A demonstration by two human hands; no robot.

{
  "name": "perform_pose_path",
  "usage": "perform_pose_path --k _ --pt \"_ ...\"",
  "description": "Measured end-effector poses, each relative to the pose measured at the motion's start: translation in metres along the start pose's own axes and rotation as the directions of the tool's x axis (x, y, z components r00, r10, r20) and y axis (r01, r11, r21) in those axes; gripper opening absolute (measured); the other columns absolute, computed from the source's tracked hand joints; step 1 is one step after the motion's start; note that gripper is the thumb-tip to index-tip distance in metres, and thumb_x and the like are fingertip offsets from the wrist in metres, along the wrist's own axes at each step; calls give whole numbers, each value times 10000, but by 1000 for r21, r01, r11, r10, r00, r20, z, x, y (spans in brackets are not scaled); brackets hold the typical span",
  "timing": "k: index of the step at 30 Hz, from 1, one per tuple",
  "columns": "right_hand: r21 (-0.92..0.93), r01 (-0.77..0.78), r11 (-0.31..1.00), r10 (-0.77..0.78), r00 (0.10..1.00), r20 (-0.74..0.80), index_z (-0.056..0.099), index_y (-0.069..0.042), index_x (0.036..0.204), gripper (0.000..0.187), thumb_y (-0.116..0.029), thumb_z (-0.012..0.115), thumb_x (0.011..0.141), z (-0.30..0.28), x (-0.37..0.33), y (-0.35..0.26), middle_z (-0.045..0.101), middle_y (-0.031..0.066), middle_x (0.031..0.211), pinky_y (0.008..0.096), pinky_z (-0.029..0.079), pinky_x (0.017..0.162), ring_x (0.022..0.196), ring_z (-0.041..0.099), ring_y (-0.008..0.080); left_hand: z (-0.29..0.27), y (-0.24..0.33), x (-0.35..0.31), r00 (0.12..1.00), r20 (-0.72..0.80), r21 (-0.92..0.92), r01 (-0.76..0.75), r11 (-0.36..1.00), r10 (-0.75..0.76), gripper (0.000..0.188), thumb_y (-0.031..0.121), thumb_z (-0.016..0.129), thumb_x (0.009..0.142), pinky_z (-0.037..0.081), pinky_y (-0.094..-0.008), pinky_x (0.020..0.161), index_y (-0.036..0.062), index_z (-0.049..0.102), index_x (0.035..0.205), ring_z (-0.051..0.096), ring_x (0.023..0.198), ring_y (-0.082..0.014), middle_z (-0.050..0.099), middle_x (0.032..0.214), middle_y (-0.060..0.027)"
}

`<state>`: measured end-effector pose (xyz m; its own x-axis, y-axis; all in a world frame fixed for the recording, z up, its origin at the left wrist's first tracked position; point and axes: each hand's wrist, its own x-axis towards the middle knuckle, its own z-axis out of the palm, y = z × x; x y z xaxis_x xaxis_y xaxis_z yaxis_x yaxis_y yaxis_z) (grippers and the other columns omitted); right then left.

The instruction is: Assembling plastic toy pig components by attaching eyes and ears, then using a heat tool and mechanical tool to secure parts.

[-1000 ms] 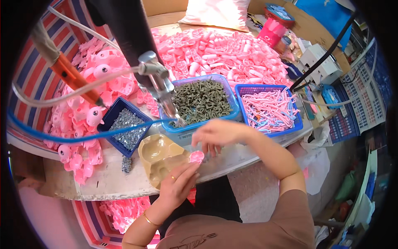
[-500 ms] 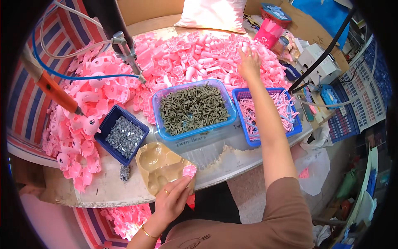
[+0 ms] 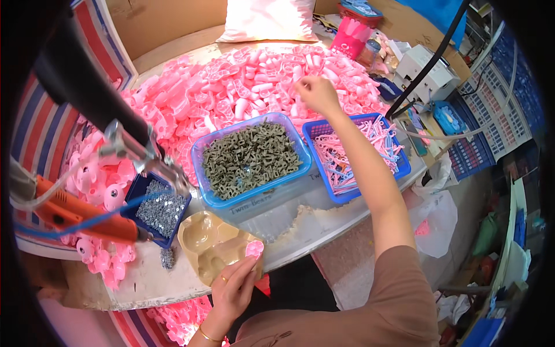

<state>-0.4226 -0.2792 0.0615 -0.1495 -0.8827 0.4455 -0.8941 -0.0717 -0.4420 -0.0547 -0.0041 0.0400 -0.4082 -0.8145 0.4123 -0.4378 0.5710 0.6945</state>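
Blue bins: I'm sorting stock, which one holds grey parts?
The middle blue bin, the largest, filled with grey-green pieces; the right one holds pink strips, the small left one silvery bits.

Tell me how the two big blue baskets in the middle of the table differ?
The left blue basket is filled with small grey-green parts, while the right blue basket holds thin pink pieces. The left basket has paler blue, smooth-looking walls; the right basket is darker blue with mesh-like sides. The person's right arm crosses over the right basket, whereas nothing covers the left basket. Both are rectangular, open-topped and stand side by side.
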Motion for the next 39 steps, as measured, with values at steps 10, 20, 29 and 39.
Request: perform_pose_path --k 10,20,29,39 --pt "-361 -448 818 493 870 36 376 -288 1465 814 -681 609 792 -1 38 99 354 94 1552 723 211 1079 1421 242 475 3 2 -1 999 33 9 25 1000 -25 348 -71 704 789 556 -357 787 46 668 1116 691 924 -306 704 1032 -155" --pt "-341 -150 928 248 931 267 425 -270 1464 814 -679 618 788 16 -14 23 328 120 1564 664 221 1107 1451 221 420 8 8 7 999 35 -6 -40 999 40 345 -75 706 786 557 -350 755 42 668 1109 697 881 -300 705 1017 -159" --pt "-98 255 962 -230 950 212 681 -136 1146 335 -330 648 875 2 -48 4 587 135 1314 500 394 1047 1256 508 345 8 7 3 999 29 -27 -39 999 40 341 -88 706 774 558 -337 746 40 678 1088 701 862 -297 707 1010 -162" --pt "-43 302 952 -289 938 194 668 -158 1167 347 -38 586 852 6 -33 -1 586 102 1312 403 543 862 1113 620 334 7 7 3 999 33 -18 -43 999 43 353 -94 706 766 561 -337 752 39 675 1092 700 869 -295 705 1023 -160"
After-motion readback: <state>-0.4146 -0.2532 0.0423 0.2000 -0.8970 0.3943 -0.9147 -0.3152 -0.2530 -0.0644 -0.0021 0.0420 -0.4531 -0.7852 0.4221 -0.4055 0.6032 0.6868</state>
